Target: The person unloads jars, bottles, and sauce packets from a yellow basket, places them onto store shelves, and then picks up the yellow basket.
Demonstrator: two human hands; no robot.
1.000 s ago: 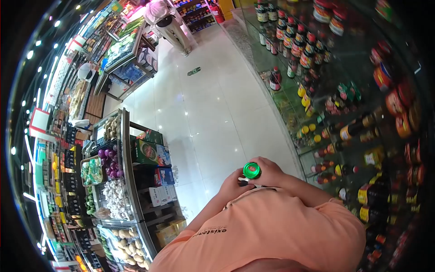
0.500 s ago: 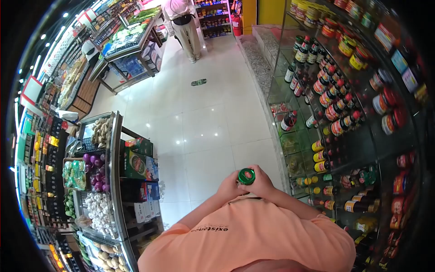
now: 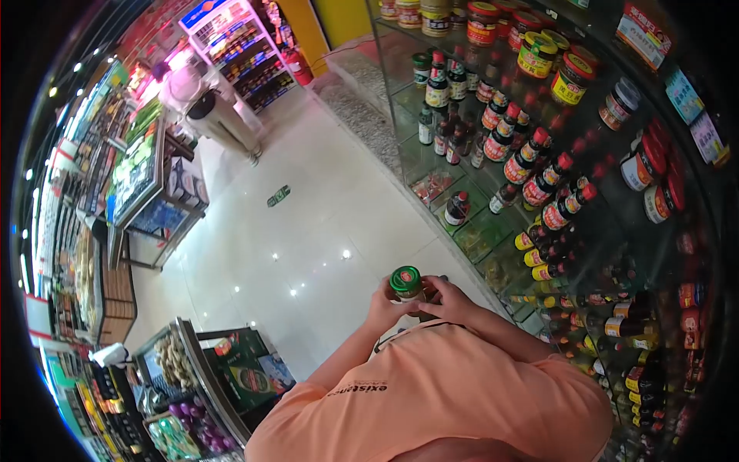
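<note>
Green-lidded jar (image 3: 405, 282) sits between both hands, lid facing up. Left hand (image 3: 382, 308) grasps one side; right hand (image 3: 456, 303) closes on the opposite side. Orange shirt (image 3: 439, 385) lies just behind the grip. Right of the grip, glass shelving (image 3: 479, 240) carries bottles (image 3: 536, 187). Left stands a produce stand (image 3: 202, 373). Far ahead, a person (image 3: 223, 127) stands near a lit cabinet (image 3: 213, 11).

Green lid (image 3: 405, 278) with apparently reddish centre.
</note>
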